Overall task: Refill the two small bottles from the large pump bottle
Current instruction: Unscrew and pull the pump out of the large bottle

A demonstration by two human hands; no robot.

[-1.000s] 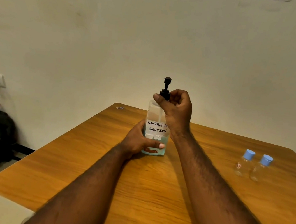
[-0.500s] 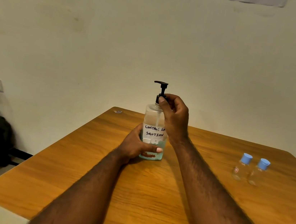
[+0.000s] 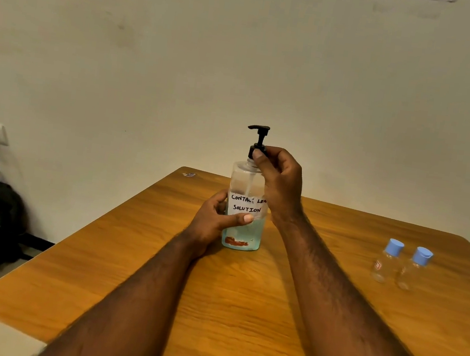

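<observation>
Head view: since a second ago the black pump head (image 3: pixel 259 129) has turned, and its spout now points left, above the right hand (image 3: pixel 282 184), which pinches the pump collar (image 3: pixel 253 150). Below that pinch the left hand (image 3: pixel 211 222) wraps the large pump bottle (image 3: pixel 242 234), upright on the table (image 3: pixel 240 313). The bottle is clear with a handwritten white label and pale blue liquid low down. Well right of both grips stand the left small bottle (image 3: pixel 386 262) and the right small bottle (image 3: pixel 413 270), both blue-capped.
</observation>
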